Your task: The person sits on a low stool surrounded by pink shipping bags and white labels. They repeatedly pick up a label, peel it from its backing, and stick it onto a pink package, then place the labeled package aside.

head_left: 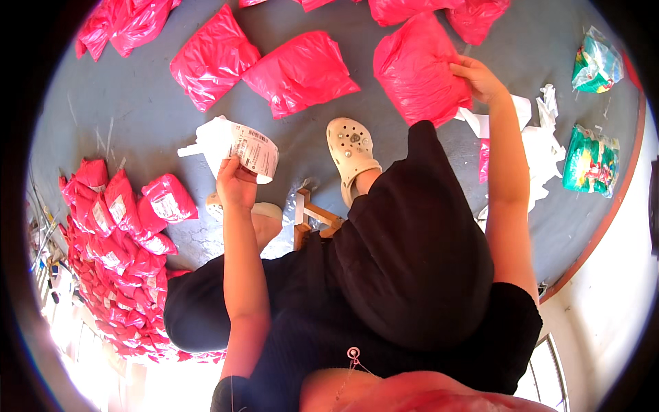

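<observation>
Between the fingers of my left hand [236, 182] is a curled white printed label [257, 150] with a barcode. More white paper [214, 141] shows just behind it; whether the two are joined, I cannot tell. My right hand [482, 79] pinches the right edge of a bulging pinkish-red plastic bag [417, 69], with the thumb hidden by the bag. No label shows on the visible side of this bag. Two similar bags, one crumpled [214, 58] and one flatter [302, 74], lie on the grey floor between my hands, farther off.
A large heap of labelled red bags [123, 268] fills the left side. White paper scraps [542, 154] litter the floor at right, near two green plastic packs [592, 161]. By my cream clogs [351, 154] stands a small wooden frame [312, 214]. More red bags lie along the far edge.
</observation>
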Tool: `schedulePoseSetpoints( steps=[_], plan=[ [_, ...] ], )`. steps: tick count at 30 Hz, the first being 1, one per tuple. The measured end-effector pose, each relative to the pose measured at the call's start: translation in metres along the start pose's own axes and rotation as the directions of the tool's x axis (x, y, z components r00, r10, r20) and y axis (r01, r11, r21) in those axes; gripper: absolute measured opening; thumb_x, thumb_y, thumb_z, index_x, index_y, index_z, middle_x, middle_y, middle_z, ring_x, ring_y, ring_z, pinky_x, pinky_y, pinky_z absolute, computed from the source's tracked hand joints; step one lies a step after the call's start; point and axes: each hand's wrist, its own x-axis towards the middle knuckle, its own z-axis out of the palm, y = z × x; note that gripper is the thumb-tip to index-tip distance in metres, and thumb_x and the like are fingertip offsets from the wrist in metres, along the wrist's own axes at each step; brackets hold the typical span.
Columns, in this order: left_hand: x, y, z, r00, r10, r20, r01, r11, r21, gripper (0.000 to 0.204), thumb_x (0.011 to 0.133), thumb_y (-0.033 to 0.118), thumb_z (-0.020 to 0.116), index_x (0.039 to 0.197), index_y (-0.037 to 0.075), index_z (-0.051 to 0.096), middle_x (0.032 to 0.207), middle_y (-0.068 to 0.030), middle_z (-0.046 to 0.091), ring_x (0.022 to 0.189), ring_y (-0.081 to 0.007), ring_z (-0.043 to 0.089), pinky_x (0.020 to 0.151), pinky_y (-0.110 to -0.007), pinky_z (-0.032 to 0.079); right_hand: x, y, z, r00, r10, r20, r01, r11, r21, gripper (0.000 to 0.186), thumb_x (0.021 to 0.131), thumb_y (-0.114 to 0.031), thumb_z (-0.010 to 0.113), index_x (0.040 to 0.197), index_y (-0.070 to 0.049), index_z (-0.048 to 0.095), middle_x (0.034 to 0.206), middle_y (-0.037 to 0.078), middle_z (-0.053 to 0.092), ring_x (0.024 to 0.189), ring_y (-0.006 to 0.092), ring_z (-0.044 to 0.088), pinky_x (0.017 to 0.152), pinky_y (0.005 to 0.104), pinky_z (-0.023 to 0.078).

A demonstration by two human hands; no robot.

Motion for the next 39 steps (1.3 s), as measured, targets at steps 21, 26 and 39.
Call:
schedulePoseSetpoints(
  steps=[21,26,39],
  plan=[
    [-0.011,0.004,-0.010,0.999,0.036,-0.017,-0.037,0.997,-0.069,0.033,0.090,0.001,0.046,0.123,0.000,0.051,0.117,-0.0112,0.060,0.107,-0.0244,0.059,0.092,-0.041,0.048,0.073,-0.012,0.089,0.983,0.166,0.079,-0.109,0.871,-0.479,0.073,0.071,-0.061,0.068,0.117,-0.006,0.059,0.102,0.020,0.064,0.096,0.0310,0.063,0.080,0.0454,0.051],
    [-0.020,0.000,-0.034,0.997,0.017,-0.078,-0.020,0.999,-0.031,0.033,0.089,0.000,0.046,0.122,0.001,0.051,0.116,-0.0102,0.060,0.106,-0.0230,0.060,0.090,-0.040,0.049,0.147,-0.049,0.112,0.855,-0.133,-0.502,0.395,0.795,0.461,0.070,0.074,-0.040,0.078,0.130,-0.014,0.044,0.126,0.008,0.052,0.109,0.0282,0.055,0.085,0.0480,0.048],
    [-0.024,0.072,-0.095,0.896,0.372,-0.241,-0.417,0.892,-0.174,0.019,0.090,0.007,0.042,0.104,0.001,0.053,0.112,-0.0134,0.061,0.106,-0.0290,0.058,0.095,-0.044,0.046,-0.013,0.029,0.132,0.948,-0.270,-0.166,0.317,0.798,0.513,0.045,0.086,-0.012,0.064,0.127,-0.002,0.049,0.120,0.011,0.058,0.107,0.0250,0.059,0.095,0.0365,0.047]
  ],
)
